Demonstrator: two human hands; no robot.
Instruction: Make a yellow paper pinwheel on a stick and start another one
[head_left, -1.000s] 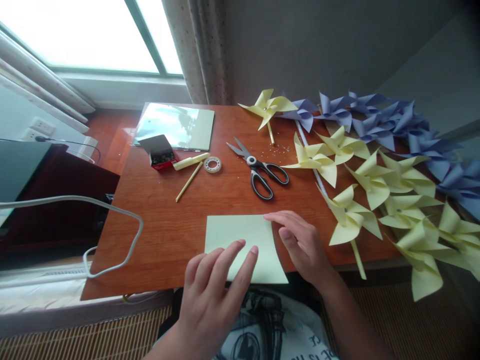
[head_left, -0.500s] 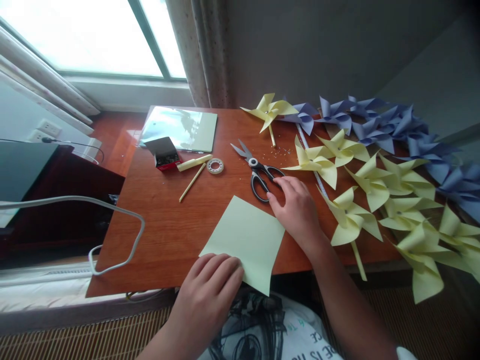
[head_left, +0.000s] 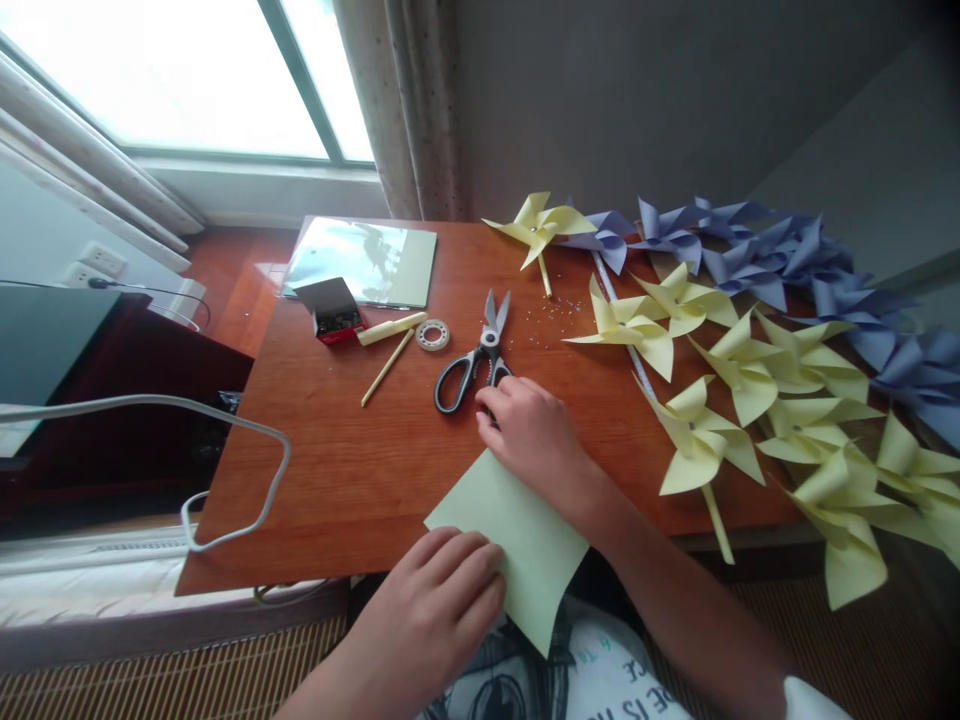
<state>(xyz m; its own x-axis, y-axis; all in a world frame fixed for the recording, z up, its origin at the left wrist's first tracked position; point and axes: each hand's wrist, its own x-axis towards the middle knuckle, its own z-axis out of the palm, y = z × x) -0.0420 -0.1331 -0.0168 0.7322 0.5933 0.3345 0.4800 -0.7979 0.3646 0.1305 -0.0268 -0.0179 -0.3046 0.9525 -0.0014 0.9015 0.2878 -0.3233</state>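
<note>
My left hand pinches the near left corner of a pale yellow square sheet of paper, which juts over the table's front edge. My right hand rests above the sheet and grips one handle of the black-handled scissors. The scissors lie on the wooden table with their blades pointing away from me.
Several yellow pinwheels and blue pinwheels fill the table's right side. At the back left are a glossy sheet, a small box of pins, a tape roll and a yellow stick. A white cable loops at left.
My right hand left the paper, reached the scissors and swung them around toward the centre. My left hand turned the sheet and pulled it toward me, over the table edge.
</note>
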